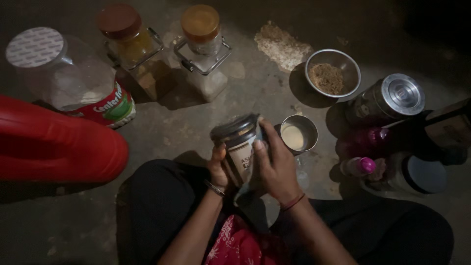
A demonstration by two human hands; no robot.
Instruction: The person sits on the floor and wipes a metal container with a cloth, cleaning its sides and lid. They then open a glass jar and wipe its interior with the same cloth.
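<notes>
Over the floor's near edge, above the lap, both hands grip a dark-lidded jar (239, 142) — left hand (219, 169) cradling its side, right hand (274, 164) wrapped round its front. Opening seems underway; a firm lid twist comes next — the small steel cup (299, 133) stands just beside.

Rough grey floor (206, 122) bearing jars (132, 44), a steel bowl (332, 73), and a red container (59, 147).

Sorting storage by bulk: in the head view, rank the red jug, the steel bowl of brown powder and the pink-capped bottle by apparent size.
1. Red jug, though nearest the camera and cut off by the frame.
2. Steel bowl.
3. Pink-capped bottle.
</notes>
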